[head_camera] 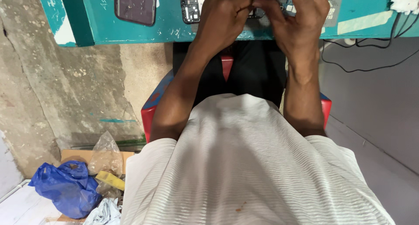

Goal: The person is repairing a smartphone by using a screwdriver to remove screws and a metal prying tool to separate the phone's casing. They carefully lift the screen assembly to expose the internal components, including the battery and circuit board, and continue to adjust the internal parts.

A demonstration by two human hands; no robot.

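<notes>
Right, both my left hand point(224, 15) and right hand point(301, 17) pinch a small dark part point(257, 6) over the teal bench point(131, 33), just right of the circuit board point(190, 4); looks light, fragile, so edges only.

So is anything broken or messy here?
Yes. An opened phone lies on the teal bench with its circuit parts bare. The bench paint is chipped. On the floor, a blue bag and clear bag sit crumpled in a heap.
</notes>
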